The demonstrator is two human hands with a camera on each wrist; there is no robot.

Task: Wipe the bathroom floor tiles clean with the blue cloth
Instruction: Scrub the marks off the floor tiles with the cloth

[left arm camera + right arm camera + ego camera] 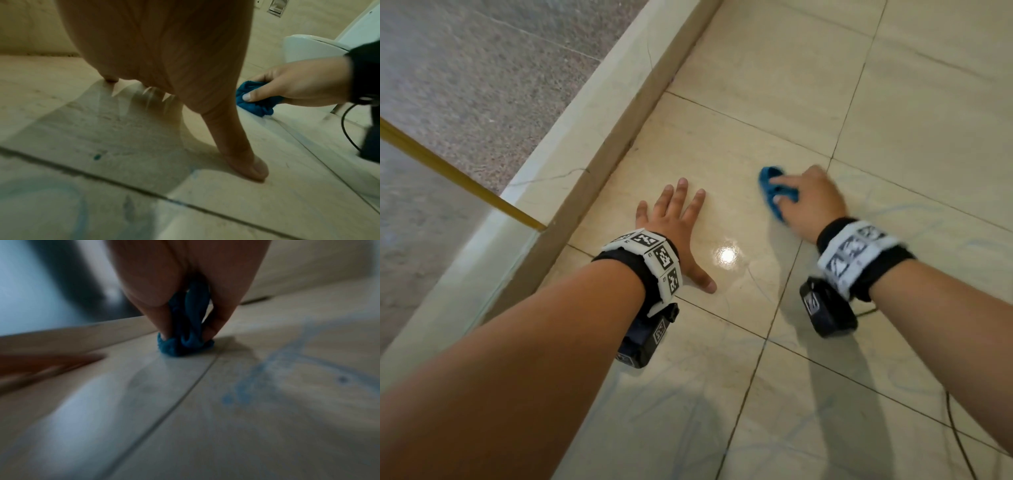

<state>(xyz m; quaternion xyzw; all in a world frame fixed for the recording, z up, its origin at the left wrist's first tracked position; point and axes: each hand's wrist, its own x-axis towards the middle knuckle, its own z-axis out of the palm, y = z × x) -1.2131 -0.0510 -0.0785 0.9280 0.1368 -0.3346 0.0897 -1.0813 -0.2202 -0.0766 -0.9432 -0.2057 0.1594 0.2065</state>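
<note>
A bunched blue cloth (774,188) (255,102) (183,344) is pressed onto the beige floor tiles (756,130), close to a grout line. My right hand (808,198) (296,86) grips it, fingers and thumb curled round the bundle. My left hand (674,226) lies flat on the tile to the left, fingers spread, the thumb (246,162) stretched out on the floor. Faint blue streaks (267,373) mark the tiles near me and to the right of the cloth.
A raised beige stone curb (571,171) with a glass panel edge (448,171) runs along the left. A white toilet (308,47) stands beyond the right hand. A black cable (959,438) trails from the right wrist over the floor.
</note>
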